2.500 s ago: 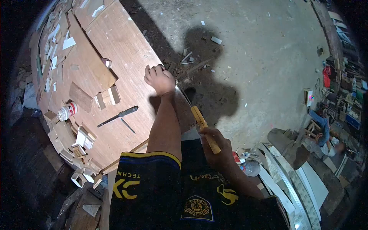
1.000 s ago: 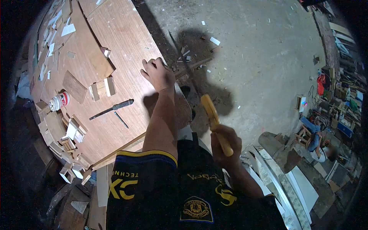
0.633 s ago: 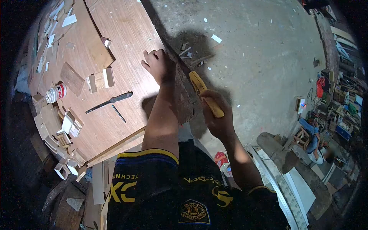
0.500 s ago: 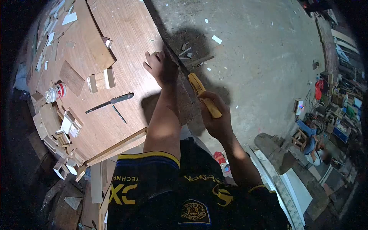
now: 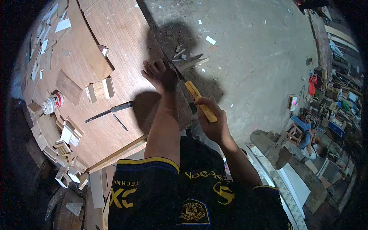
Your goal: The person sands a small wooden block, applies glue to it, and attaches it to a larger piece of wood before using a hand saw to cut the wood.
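My right hand (image 5: 214, 122) is wrapped round the yellow handle (image 5: 201, 102) of a saw. Its dark blade (image 5: 174, 68) runs from the handle up along the right edge of the wooden table (image 5: 122, 50). On the tabletop beside that edge, my left hand (image 5: 161, 76) lies with its fingers spread, holding nothing. A dark long-handled tool (image 5: 109, 111) and a thin pen-like stick (image 5: 120, 122) lie on the table to the left of my left forearm.
Small wooden box pieces (image 5: 100, 90), a plywood sheet (image 5: 86, 42) and a white jar (image 5: 53, 103) are on the table. Wood scraps (image 5: 180, 53) lie on the concrete floor (image 5: 253, 69). A person (image 5: 308, 143) sits at the far right.
My right hand and the saw handle have moved slightly down and left. The whole view has shifted a little, and the shadows on the table have moved.
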A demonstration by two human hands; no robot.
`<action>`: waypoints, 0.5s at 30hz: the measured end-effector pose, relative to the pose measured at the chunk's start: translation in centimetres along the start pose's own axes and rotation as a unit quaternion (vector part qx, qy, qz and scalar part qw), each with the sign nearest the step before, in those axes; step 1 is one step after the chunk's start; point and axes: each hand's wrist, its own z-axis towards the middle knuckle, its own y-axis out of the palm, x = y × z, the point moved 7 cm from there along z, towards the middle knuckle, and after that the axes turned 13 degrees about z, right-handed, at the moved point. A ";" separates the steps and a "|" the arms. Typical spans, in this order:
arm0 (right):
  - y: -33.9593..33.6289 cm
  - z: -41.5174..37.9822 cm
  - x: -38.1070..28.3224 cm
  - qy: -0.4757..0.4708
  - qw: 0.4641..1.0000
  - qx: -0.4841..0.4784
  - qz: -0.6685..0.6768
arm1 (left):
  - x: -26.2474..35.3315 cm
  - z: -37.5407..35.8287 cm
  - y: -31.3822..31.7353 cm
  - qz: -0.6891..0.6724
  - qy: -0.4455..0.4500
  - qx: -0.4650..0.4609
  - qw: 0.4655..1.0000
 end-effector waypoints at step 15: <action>1.5 -0.5 0.0 0.038 0.998 -0.028 -0.048 | -0.7 -0.1 -0.4 -0.062 -0.018 0.048 0.997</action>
